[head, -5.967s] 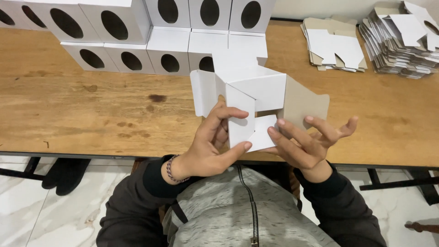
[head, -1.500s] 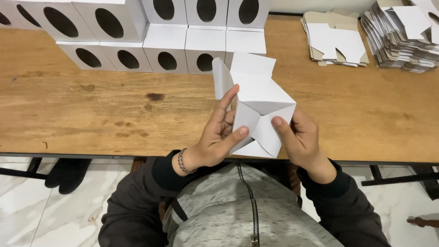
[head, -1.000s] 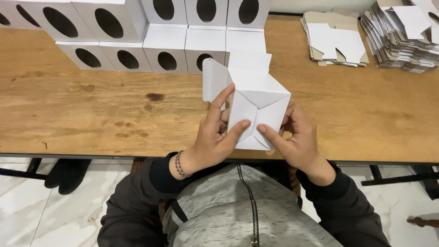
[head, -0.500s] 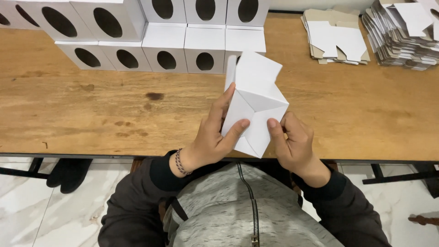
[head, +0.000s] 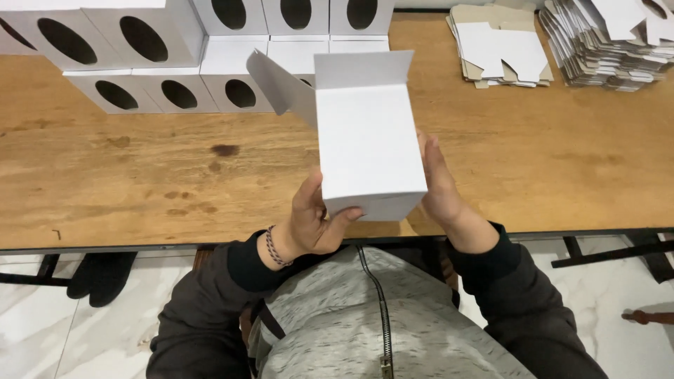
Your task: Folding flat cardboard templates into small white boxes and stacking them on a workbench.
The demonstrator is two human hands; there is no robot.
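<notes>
Wooden worktop (head: 140,182) with a few dark stains, pale marble-look floor below its near edge, person seated at it in a grey zip top with dark sleeves. Both hands hold one white carton box (head: 368,144) up over the near middle of the worktop, clear of the surface. Left hand (head: 316,221) grips the box's near left corner, thumb across the near end face, the other fingers hidden behind the box; a braided bracelet (head: 272,245) sits on that wrist. Right hand (head: 439,186) lies flat along the right wall, fingers straight and pressed together. Box body looks squared up and the near end looks shut. The far end is open: top flap (head: 361,68) stands up, side flap (head: 279,84) sticks out to the left. So judged from this, body formed, one end done, far flaps left to tuck. Far left: rows of finished white boxes with oval holes (head: 175,49), stacked two levels, so plenty are already made. Far right: a short pile of flat blanks (head: 495,45) and a taller stack of blanks (head: 607,42), so a lot is left to fold. Dark shoe (head: 102,277) on the floor near left, under the worktop edge.
</notes>
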